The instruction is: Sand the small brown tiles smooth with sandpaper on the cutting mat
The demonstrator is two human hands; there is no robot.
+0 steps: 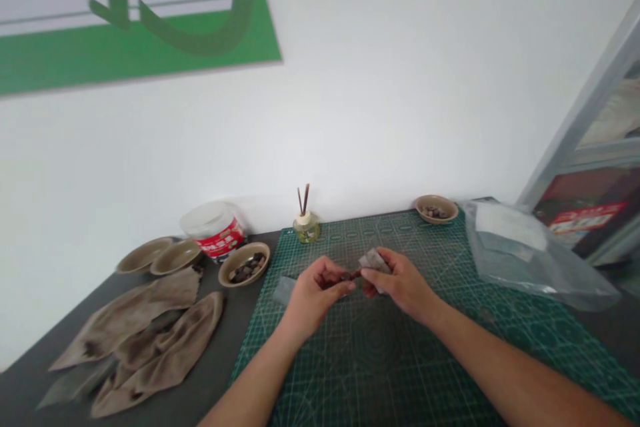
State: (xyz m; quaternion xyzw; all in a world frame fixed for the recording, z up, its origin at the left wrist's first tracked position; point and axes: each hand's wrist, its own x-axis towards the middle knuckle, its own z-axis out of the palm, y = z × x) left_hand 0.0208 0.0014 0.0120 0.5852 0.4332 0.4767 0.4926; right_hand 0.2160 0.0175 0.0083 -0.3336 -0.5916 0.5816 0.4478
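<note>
Both hands meet above the green cutting mat (380, 360). My left hand (315, 293) pinches a small dark brown piece (346, 275) between thumb and fingers. My right hand (400, 283) grips a small grey cloth or pouch (373, 259), its fingertips touching the same dark piece. A small clear bag (284, 290) lies flat on the mat's left edge, just beside my left hand.
A tan bowl (244, 263) of dark pieces, two empty tan dishes (160, 255) and a white tub (214, 230) stand at the back left. Brown rags (145, 330) lie left. A reed diffuser (306, 223), another bowl (436, 208) and clear plastic bags (525, 250) sit at the back and right.
</note>
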